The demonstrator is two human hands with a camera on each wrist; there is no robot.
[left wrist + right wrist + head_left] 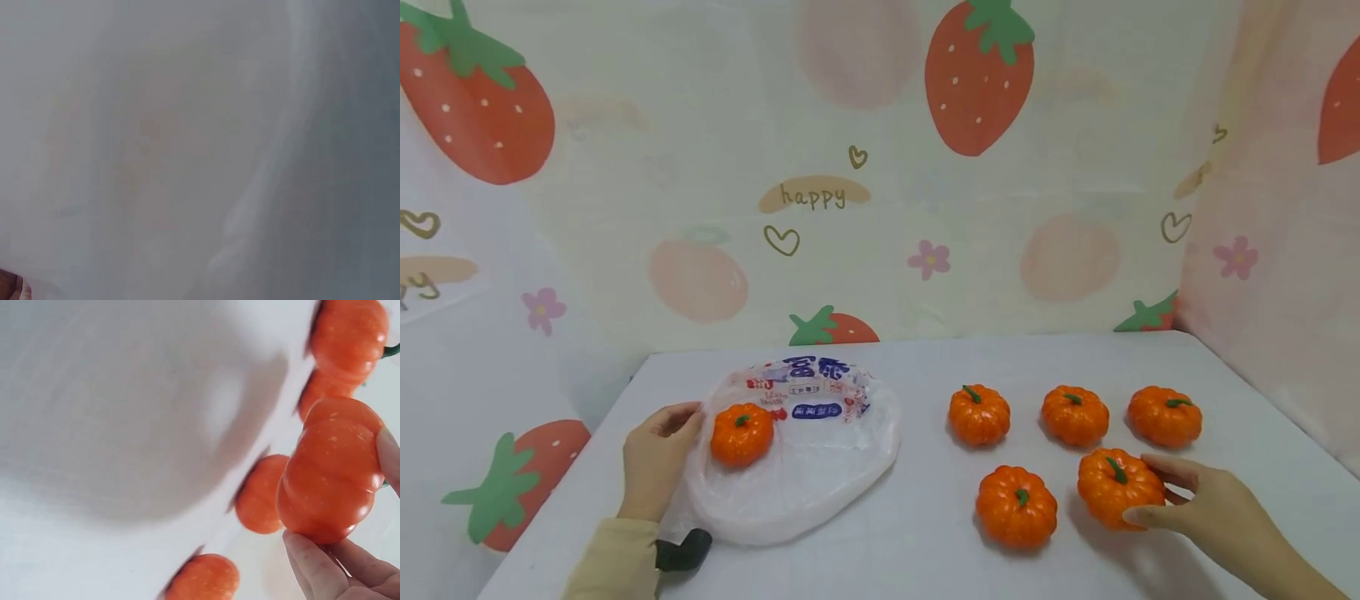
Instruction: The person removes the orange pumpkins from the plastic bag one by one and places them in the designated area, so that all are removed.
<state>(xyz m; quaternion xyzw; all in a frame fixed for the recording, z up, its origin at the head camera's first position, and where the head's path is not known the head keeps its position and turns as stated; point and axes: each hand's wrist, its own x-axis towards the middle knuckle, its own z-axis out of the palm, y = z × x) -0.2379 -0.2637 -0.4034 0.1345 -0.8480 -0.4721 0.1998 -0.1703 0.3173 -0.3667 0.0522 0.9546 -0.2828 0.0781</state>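
Observation:
My right hand (1213,504) grips a small orange toy pumpkin (1118,490) with a green stem, thumb on one side and fingers on the other. In the right wrist view this pumpkin (331,469) is raised off the table, its shadow cast on the white surface. At the left, my left hand (658,458) pinches the edge of a white translucent plastic bag (820,483) with printed lettering. Another pumpkin (742,435) lies at the bag's left side, near the left fingers. Pale, blurred plastic (187,156) fills most of the left wrist view.
Three pumpkins form a back row: one at left (980,415), one in the middle (1075,416), one at right (1165,417). Nearer the front is another pumpkin (1017,507). A black object (683,552) sits by the left wrist. Strawberry-print cloth (880,275) hangs behind the white table (917,550).

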